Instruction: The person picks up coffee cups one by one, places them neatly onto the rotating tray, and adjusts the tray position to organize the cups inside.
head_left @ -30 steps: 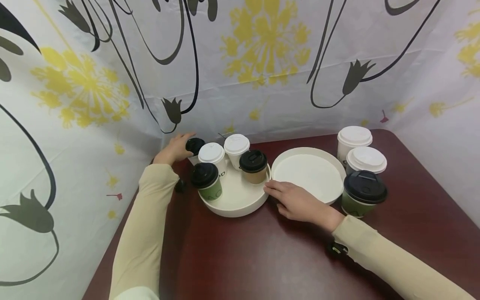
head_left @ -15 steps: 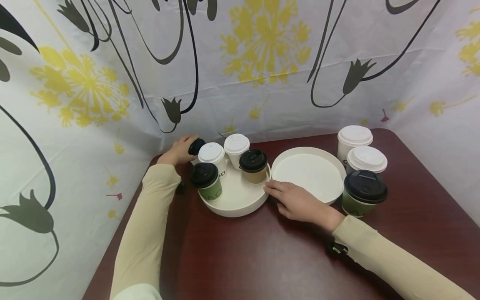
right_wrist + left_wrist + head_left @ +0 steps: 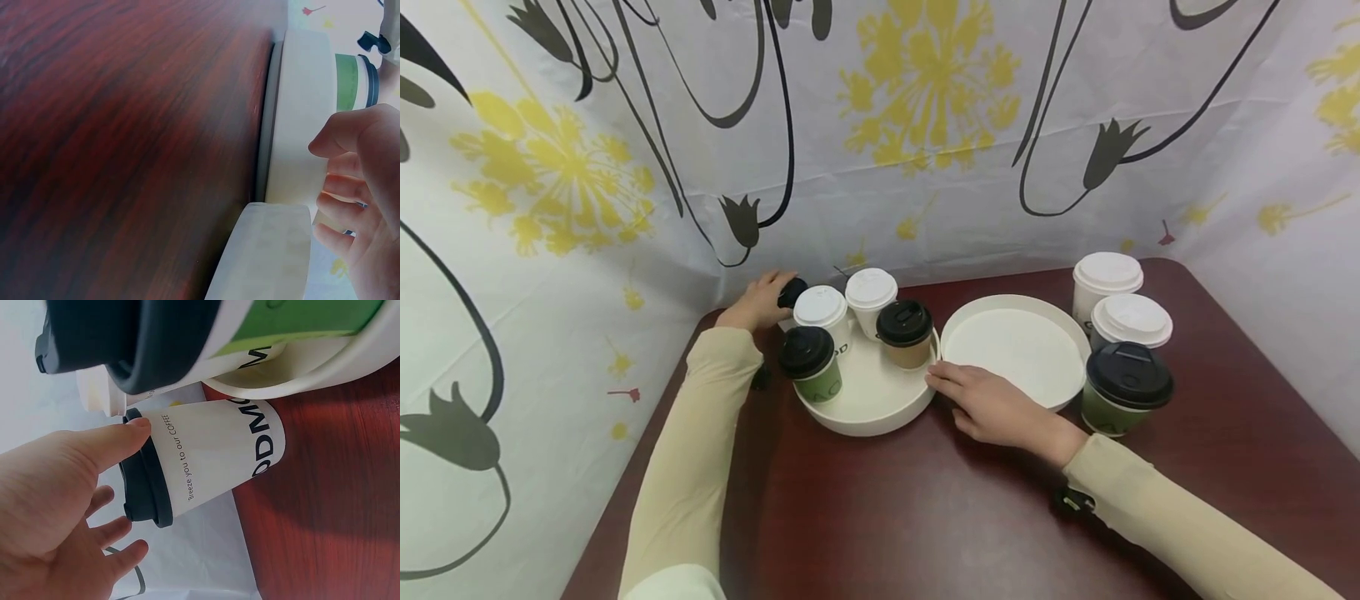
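In the left wrist view, my left hand (image 3: 69, 500) holds a white paper coffee cup (image 3: 212, 456) by its black lid (image 3: 150, 481), thumb on the lid's edge and fingers on its other side. This cup stands at the left rear of a round white tray (image 3: 865, 427), mostly hidden in the head view. On that tray are a green cup (image 3: 820, 382), a brown cup (image 3: 907, 354) with black lids, and two white-lidded cups, one nearer (image 3: 822, 307) and one farther (image 3: 871, 288). My right hand (image 3: 992, 404) rests its fingertips against the tray's right rim.
A second round white tray (image 3: 1015, 350) sits right beside the first. To its right stand two white-lidded cups, one behind (image 3: 1108, 272) the other (image 3: 1131, 321), and a green cup (image 3: 1116, 410) with a black lid. Patterned cloth (image 3: 940, 217) hangs behind the dark red table (image 3: 880, 517).
My left hand has shifted slightly right and lower at the black-lidded cup, its fingers now closer round the lid. The right hand and the trays have stayed in place.
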Demonstrator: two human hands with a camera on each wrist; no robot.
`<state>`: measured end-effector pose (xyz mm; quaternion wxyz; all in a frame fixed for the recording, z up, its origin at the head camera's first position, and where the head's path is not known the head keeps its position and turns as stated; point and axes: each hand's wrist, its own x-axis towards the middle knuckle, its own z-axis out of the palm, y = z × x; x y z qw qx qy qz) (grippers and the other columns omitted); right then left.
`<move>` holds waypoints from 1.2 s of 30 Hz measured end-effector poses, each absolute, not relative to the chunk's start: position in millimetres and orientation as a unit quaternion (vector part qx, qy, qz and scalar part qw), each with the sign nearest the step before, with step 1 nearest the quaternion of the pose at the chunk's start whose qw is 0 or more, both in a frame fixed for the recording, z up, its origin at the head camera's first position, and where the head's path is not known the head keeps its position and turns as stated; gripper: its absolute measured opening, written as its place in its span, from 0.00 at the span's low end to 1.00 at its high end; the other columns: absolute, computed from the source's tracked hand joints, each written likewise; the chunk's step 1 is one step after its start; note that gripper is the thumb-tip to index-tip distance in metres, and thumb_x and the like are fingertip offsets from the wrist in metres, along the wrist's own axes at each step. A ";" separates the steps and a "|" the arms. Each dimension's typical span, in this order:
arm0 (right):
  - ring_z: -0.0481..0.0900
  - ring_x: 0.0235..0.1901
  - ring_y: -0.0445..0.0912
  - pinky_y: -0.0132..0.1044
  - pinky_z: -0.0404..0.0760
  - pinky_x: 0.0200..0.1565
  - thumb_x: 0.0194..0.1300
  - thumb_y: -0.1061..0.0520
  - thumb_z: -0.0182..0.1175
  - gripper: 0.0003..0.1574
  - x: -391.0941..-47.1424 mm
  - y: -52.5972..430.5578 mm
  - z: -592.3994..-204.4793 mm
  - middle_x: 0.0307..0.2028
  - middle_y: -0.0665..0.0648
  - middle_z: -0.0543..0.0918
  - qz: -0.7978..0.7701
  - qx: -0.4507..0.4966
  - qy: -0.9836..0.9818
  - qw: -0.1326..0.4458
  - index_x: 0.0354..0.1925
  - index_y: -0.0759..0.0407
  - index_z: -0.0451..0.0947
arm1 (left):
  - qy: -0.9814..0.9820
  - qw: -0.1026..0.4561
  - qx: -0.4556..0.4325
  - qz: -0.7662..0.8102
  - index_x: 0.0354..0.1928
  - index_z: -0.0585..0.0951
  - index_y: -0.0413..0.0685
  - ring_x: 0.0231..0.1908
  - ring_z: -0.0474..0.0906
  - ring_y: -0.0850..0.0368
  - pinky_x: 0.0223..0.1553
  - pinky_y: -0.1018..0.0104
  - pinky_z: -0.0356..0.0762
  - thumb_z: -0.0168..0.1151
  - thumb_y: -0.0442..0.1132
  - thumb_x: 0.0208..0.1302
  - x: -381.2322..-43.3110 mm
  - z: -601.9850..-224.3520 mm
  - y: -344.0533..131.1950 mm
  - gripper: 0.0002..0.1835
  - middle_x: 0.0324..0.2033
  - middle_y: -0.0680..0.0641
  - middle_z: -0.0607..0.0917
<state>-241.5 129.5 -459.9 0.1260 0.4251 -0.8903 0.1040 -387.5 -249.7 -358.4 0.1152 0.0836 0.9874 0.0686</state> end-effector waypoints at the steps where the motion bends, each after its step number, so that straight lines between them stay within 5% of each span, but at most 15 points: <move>1: 0.75 0.65 0.54 0.48 0.74 0.65 0.57 0.59 0.65 0.38 -241.4 129.5 -459.6 0.66 0.62 0.74 0.104 0.425 -0.890 0.126 0.66 0.63 0.71 | 0.988 0.115 0.083 0.068 0.78 0.50 0.54 0.74 0.46 0.25 0.70 0.31 0.56 0.58 0.43 0.70 -388.2 -358.5 -249.7 0.40 0.77 0.33 0.46; 36: 0.75 0.65 0.55 0.49 0.75 0.64 0.56 0.60 0.65 0.37 -241.4 129.4 -458.3 0.65 0.63 0.75 0.111 0.428 -0.886 0.138 0.65 0.64 0.72 | 0.990 0.092 0.079 0.068 0.78 0.53 0.51 0.74 0.51 0.30 0.73 0.36 0.55 0.59 0.42 0.69 -393.7 -364.2 -250.7 0.39 0.76 0.34 0.55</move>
